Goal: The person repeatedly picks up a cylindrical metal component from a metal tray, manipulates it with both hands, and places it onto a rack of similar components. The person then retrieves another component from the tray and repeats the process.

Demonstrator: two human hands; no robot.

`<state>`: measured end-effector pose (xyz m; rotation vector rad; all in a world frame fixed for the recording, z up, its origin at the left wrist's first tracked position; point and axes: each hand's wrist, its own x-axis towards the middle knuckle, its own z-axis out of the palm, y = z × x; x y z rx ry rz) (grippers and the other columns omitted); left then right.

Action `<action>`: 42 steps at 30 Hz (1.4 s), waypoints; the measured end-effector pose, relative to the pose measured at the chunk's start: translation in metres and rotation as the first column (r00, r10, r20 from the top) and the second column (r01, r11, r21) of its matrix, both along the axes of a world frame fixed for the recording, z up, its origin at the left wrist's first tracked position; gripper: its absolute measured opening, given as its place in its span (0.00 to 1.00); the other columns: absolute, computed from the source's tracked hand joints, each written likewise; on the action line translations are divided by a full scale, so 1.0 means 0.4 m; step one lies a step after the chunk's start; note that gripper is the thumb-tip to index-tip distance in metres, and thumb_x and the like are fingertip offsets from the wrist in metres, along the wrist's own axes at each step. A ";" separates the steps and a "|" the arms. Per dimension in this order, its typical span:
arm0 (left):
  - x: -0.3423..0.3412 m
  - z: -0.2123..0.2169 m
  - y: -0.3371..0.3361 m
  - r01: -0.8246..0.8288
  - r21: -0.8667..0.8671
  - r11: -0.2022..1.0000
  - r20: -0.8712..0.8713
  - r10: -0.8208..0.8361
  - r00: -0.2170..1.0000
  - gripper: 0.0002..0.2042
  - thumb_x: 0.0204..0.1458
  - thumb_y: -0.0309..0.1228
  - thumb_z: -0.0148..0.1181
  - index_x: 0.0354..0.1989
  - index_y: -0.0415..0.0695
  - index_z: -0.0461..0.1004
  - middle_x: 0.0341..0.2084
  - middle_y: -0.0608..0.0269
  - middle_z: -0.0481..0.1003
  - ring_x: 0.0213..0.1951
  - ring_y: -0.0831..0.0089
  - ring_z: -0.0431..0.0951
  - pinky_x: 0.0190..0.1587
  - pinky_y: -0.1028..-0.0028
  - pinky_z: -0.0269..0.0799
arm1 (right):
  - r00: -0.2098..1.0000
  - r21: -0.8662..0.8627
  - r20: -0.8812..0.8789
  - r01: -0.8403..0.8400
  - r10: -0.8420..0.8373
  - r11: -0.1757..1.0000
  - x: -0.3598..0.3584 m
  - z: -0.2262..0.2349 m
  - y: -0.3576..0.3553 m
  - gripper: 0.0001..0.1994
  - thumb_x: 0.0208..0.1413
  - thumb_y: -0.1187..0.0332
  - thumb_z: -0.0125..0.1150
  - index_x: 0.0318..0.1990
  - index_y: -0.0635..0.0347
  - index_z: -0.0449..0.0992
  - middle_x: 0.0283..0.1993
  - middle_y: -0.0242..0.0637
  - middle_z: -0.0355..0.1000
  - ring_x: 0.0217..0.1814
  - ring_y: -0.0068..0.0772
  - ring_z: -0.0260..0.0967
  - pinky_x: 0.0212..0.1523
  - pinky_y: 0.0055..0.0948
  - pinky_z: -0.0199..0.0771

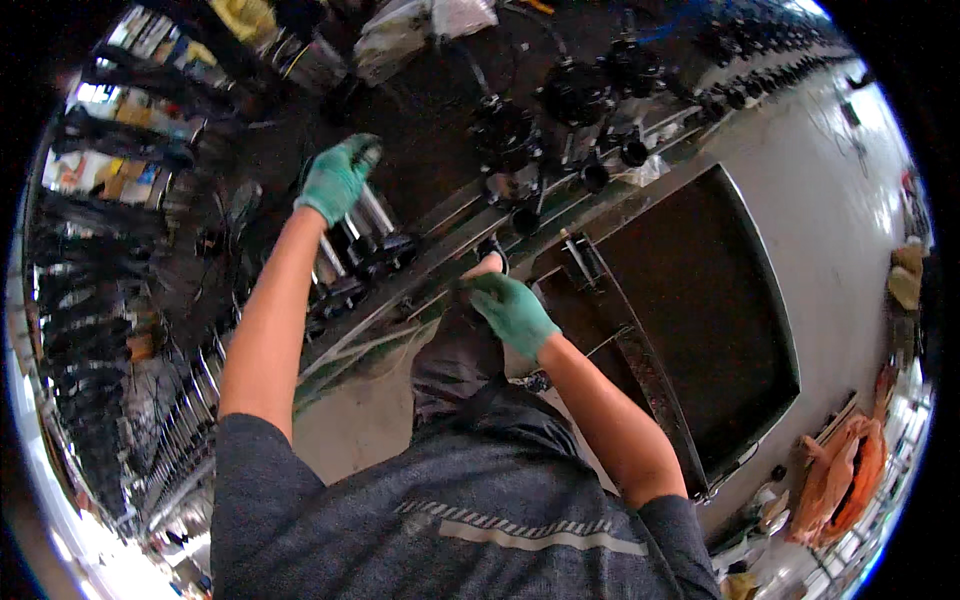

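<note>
Left hand (338, 178) in green glove, at 10 o'clock of frame, fingers curled around tops of shiny metal cylinders (362, 222) standing on cluttered bench (430, 110). Right hand (510, 308), also gloved, near centre, fingers bent against bench's metal edge rail (420, 280); cannot tell whether anything held. Dark flat tray (700, 320) at 3 o'clock of right hand, black round parts (575, 95) at 12.

Green gloves (338, 178), grey shirt (450, 520) with striped band, orange cloth (840, 480).
</note>
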<state>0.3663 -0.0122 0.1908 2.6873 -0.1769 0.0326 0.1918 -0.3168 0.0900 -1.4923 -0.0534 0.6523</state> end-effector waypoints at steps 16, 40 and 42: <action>-0.007 0.017 -0.438 0.098 -0.873 0.478 0.041 -0.129 0.991 0.22 0.72 0.48 0.49 0.30 0.42 0.72 0.24 0.68 0.72 0.30 0.77 0.69 0.38 0.70 0.65 | 0.674 -0.082 -0.362 0.665 -0.644 0.742 -0.507 -0.071 -0.443 0.15 0.70 0.68 0.53 0.58 0.66 0.73 0.50 0.44 0.78 0.43 0.38 0.80 0.43 0.37 0.83; -0.480 -0.398 -0.716 -0.756 -0.596 0.269 -0.793 -0.341 0.504 0.23 0.68 0.55 0.52 0.53 0.48 0.77 0.49 0.61 0.78 0.48 0.64 0.77 0.52 0.58 0.75 | 0.707 -0.733 0.012 0.487 -0.707 0.475 -0.601 0.228 -0.562 0.25 0.54 0.64 0.63 0.59 0.65 0.76 0.47 0.58 0.80 0.52 0.55 0.80 0.52 0.43 0.79; -0.460 -0.428 -0.742 -0.696 -0.575 0.430 -0.817 -0.262 0.513 0.24 0.68 0.55 0.50 0.53 0.47 0.78 0.48 0.59 0.79 0.47 0.61 0.78 0.52 0.58 0.75 | 0.724 -0.783 0.027 0.443 -0.689 0.436 -0.586 0.238 -0.562 0.26 0.55 0.62 0.62 0.59 0.66 0.76 0.47 0.58 0.80 0.52 0.57 0.79 0.53 0.45 0.78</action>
